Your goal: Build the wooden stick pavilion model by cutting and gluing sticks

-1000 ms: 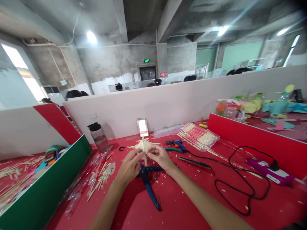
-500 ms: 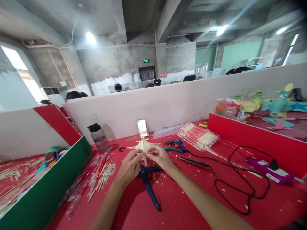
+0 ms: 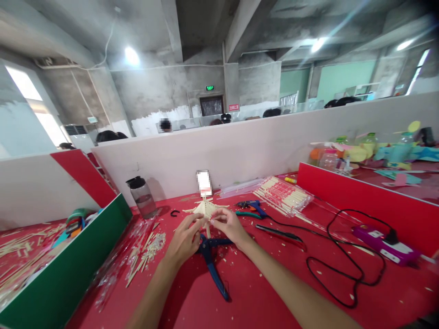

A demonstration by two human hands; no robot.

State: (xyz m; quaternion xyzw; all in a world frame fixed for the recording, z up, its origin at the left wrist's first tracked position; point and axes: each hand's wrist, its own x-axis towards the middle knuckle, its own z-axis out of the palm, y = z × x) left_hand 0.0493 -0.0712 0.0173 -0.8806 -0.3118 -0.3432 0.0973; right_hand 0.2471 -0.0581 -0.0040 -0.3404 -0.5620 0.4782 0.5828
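Note:
A small model of pale wooden sticks (image 3: 205,208), shaped like a pitched roof, stands on the red table in front of me. My left hand (image 3: 187,235) is closed at its near left edge, thumb and fingers pinched together. From the other side, my right hand (image 3: 228,225) pinches at the near right edge. The fingertips of both hands nearly meet over the model and hide part of it. Just below them lies a blue-handled cutter (image 3: 213,265), its upper part partly behind my left hand.
A water bottle (image 3: 142,197) stands at the left beside cut stick pieces (image 3: 152,246). On the right lie a glue gun (image 3: 252,206), pliers (image 3: 248,214), a utility knife (image 3: 279,234), bagged sticks (image 3: 284,194) and a purple power strip (image 3: 384,244) with a looping black cable. Low partitions (image 3: 82,256) border the table.
The view has shifted very slightly. Both hands keep the same pinch at the stick model, and nothing else on the table has visibly moved.

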